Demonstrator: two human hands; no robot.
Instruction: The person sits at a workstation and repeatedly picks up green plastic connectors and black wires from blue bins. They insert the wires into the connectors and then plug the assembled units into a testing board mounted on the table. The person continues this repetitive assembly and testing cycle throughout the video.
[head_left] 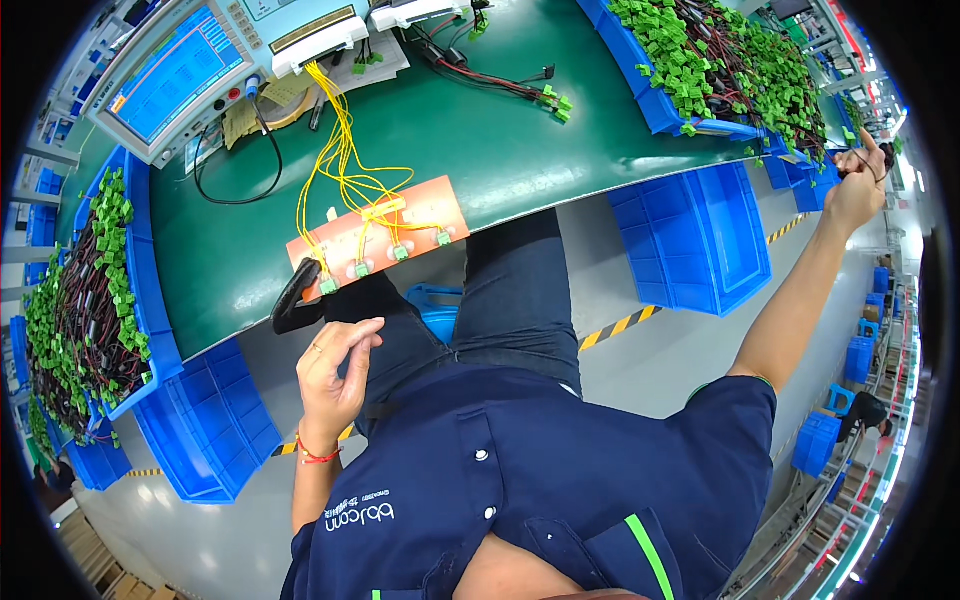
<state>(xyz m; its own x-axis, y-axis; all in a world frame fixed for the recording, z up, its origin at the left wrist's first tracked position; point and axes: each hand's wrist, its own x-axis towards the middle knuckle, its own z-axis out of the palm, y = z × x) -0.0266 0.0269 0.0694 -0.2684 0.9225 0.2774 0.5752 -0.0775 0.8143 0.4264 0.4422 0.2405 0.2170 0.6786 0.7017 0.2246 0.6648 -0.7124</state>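
Observation:
At the far right, my right hand is raised at arm's length with its fingers bent round a dark wire harness; the harness's ends are too small to make out. My left hand hangs in front of my body, fingers loosely curled, thumb a little apart, nothing visible in it. Just beyond it, at the table's near edge, lies an orange board with several green connectors along its near side. Yellow wires run from the board to a white connector block. A black strap-like piece overhangs the board's left end.
A tester with a lit screen stands at the back left of the green table. Loose harnesses lie behind the board. Blue bins heaped with green-ended harnesses flank me, left and right. Lower blue crates stand on the floor.

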